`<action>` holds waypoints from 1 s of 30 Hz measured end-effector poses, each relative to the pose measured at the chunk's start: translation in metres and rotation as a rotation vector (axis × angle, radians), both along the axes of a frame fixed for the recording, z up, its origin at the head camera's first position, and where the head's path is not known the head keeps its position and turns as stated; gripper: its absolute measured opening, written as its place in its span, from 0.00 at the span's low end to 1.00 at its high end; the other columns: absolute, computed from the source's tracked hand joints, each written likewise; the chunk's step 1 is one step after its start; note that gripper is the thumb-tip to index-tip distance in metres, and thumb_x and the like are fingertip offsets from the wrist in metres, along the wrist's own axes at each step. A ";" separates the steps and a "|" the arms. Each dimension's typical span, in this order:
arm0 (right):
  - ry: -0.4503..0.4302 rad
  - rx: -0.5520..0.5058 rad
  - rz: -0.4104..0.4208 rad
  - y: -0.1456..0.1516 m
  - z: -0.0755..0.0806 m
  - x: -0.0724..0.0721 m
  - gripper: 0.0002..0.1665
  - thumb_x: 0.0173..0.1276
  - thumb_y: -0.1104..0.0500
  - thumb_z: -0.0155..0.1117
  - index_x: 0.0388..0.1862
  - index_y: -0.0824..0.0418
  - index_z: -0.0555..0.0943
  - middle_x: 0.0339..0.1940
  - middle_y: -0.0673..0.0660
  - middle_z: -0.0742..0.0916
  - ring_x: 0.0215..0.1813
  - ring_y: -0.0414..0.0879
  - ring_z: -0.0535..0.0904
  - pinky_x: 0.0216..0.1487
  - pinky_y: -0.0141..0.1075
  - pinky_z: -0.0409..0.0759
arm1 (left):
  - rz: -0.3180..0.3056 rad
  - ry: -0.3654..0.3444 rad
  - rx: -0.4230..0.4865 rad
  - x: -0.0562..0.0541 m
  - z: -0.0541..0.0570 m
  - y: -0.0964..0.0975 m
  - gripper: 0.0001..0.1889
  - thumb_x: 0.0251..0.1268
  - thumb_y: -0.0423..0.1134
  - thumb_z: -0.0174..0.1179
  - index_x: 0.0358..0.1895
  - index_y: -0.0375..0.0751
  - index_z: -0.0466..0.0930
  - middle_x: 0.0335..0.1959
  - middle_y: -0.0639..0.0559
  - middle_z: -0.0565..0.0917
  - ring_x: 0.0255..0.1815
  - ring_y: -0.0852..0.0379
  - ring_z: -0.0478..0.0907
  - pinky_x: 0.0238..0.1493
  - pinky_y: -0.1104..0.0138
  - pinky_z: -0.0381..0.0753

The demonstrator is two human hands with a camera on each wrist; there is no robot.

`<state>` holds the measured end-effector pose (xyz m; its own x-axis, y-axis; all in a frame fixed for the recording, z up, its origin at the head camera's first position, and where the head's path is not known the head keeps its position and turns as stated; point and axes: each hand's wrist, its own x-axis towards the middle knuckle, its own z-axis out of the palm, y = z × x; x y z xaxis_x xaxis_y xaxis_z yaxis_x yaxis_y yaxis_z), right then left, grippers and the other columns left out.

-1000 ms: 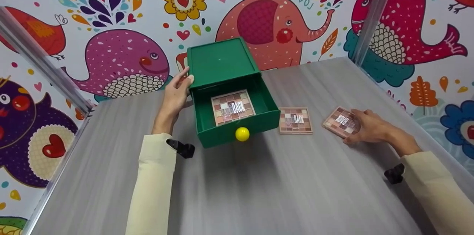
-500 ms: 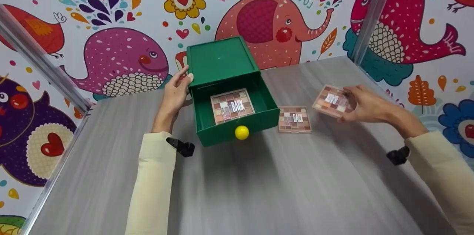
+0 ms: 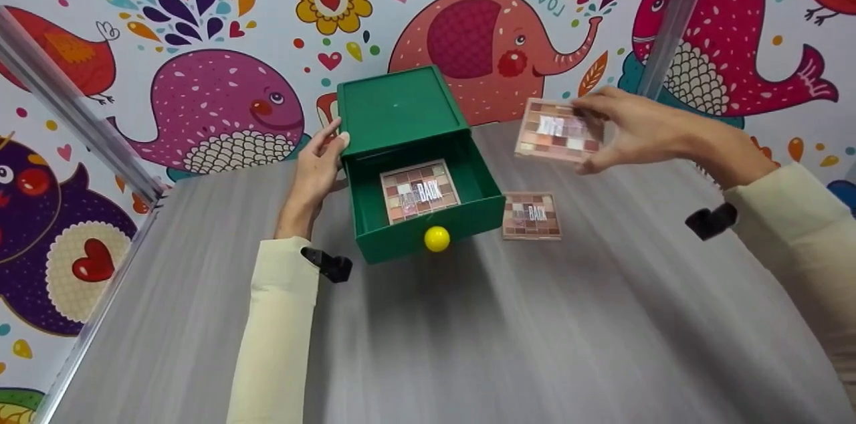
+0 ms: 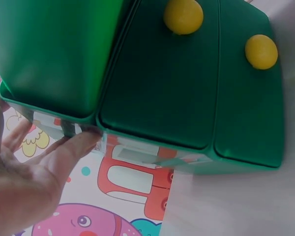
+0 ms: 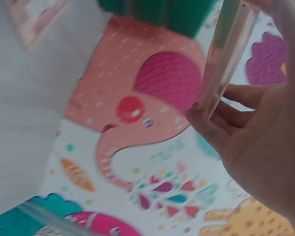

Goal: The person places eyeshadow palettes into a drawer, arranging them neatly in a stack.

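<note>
A green drawer cabinet (image 3: 401,106) stands at the back of the table, its top drawer (image 3: 391,240) pulled out. Inside that drawer lies an eyeshadow palette (image 3: 420,191). My left hand (image 3: 315,170) rests against the cabinet's left side; in the left wrist view its fingers lie along the wall below the rim. To the right, my right hand (image 3: 642,130) pinches a second eyeshadow palette (image 3: 556,131) by its right edge, raised above the table and tilted. The right wrist view shows this palette edge-on between thumb and fingers. A third palette (image 3: 533,217) lies flat beside the drawer.
Two lower drawers with yellow knobs (image 4: 261,51) are closed beneath the pulled-out one. A yellow knob (image 3: 437,239) juts from the top drawer's front. Patterned wall panels and metal posts (image 3: 679,23) border the grey table (image 3: 428,357).
My right hand has lifted the palette off the table and carried it up and left towards the cabinet. My left hand, the cabinet and the other two palettes have stayed put.
</note>
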<state>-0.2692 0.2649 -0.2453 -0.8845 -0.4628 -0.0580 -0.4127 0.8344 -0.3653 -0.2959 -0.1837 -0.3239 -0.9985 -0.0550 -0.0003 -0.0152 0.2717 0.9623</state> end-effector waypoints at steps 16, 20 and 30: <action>-0.058 0.070 0.234 -0.102 0.030 -0.002 0.58 0.51 0.42 0.79 0.79 0.47 0.61 0.76 0.52 0.66 0.73 0.50 0.62 0.67 0.53 0.77 | 0.002 0.006 0.016 0.001 -0.002 -0.001 0.30 0.78 0.55 0.48 0.79 0.62 0.56 0.78 0.42 0.63 0.76 0.35 0.64 0.66 0.38 0.73; -0.031 0.108 0.253 -0.121 0.024 -0.006 0.59 0.49 0.43 0.80 0.79 0.49 0.62 0.76 0.54 0.66 0.74 0.51 0.63 0.66 0.53 0.79 | -0.001 0.001 0.015 0.001 -0.003 0.000 0.30 0.78 0.56 0.48 0.79 0.62 0.56 0.78 0.42 0.63 0.75 0.36 0.65 0.66 0.39 0.73; 0.003 0.096 0.338 -0.153 0.011 -0.008 0.58 0.51 0.49 0.81 0.79 0.47 0.62 0.76 0.52 0.64 0.74 0.48 0.59 0.64 0.46 0.82 | -0.002 0.003 0.017 0.001 -0.001 0.000 0.30 0.78 0.56 0.48 0.79 0.63 0.56 0.78 0.43 0.62 0.77 0.35 0.62 0.67 0.38 0.71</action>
